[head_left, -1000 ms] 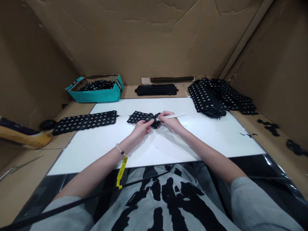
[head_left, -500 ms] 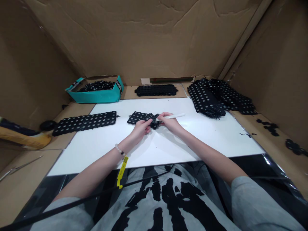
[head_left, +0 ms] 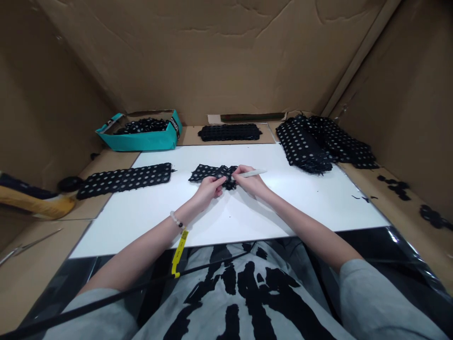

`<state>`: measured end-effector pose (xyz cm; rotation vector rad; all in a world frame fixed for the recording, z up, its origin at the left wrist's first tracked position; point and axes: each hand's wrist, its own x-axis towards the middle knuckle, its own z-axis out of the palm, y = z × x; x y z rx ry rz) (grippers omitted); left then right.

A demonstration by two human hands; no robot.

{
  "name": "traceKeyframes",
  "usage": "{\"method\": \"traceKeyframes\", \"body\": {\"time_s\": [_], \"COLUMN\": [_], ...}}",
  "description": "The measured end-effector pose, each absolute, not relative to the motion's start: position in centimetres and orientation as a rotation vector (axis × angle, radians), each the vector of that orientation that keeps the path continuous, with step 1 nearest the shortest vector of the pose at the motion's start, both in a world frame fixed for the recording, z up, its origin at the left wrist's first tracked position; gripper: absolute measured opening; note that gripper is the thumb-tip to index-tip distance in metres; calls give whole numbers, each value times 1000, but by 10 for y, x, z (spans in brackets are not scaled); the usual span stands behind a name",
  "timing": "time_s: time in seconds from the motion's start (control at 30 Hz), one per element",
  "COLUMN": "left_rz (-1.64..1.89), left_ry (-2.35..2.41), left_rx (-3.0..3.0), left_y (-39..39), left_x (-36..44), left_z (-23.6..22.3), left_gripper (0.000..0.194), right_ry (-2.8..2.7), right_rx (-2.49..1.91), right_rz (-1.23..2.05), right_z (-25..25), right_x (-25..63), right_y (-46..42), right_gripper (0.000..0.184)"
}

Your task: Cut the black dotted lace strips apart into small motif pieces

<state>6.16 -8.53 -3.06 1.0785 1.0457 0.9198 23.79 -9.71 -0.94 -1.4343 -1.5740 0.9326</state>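
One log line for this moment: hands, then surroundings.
left hand: holds dotted cloth | right hand: holds white pen-like tool | around: white board, teal box

The cloth (head_left: 203, 172) looks soft and matt, ragged along its edges; the pen (head_left: 255, 172) is smooth and plastic-looking. The board (head_left: 226, 222) is smooth, with a faint sheen. The walls (head_left: 219, 71) are matt cardboard, creased in places. The box (head_left: 141, 142) looks like smooth card, the slim tool (head_left: 40, 239) shiny metal, the shirt (head_left: 203, 283) matt fabric.
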Motion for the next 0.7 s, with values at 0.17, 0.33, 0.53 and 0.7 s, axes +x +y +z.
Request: {"method": "traceKeyframes", "body": {"time_s": [0.17,0.33,0.53,0.7], "left_rz": [966,962,973,957], "left_ry": [1155,1019,1008,1038], "left_rx": [1154,826,837,855], "left_y": [-85,-88,-94,-94], "left_x": [60,61,66,66], "left_z": [-26,-15,-10,-12], "left_gripper": [38,44,40,39], "right_ry": [-1619,-1567,-1292,-1315], "right_rx": [-1400,-1403,-1252,-1298], "right_rz": [965,972,1123,1090], "right_z": [-2,6,-3,-18], "right_x": [250,255,242,235], "right_y": [-95,-93,-91,-92], "right_gripper": [9,7,12,12]}}
